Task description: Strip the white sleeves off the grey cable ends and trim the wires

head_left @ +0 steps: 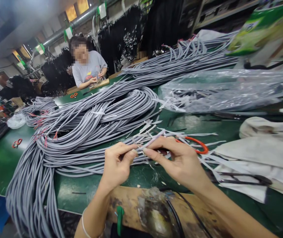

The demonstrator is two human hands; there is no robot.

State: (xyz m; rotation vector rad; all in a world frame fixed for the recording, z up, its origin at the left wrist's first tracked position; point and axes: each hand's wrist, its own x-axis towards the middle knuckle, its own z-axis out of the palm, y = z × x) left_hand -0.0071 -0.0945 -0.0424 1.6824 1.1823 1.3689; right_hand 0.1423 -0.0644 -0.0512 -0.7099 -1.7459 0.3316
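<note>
Both hands meet in the middle of the view, above the near edge of a large pile of grey cables (82, 115). My left hand (118, 162) pinches the end of a grey cable between thumb and forefinger. Close beside it on the right, my right hand (174, 158) pinches the same cable end (153, 139), where pale strands show. The fingertips hide the exact contact. Orange-handled scissors (202, 145) lie just behind my right hand, among loose white strips (210, 162).
A worn wooden board (126, 198) with a stained lump lies at the near edge. On the green table (69, 185) are a clear plastic bag (230, 92), white cloth (252, 148) and black tweezers (245, 178). A person (88, 66) works across the table.
</note>
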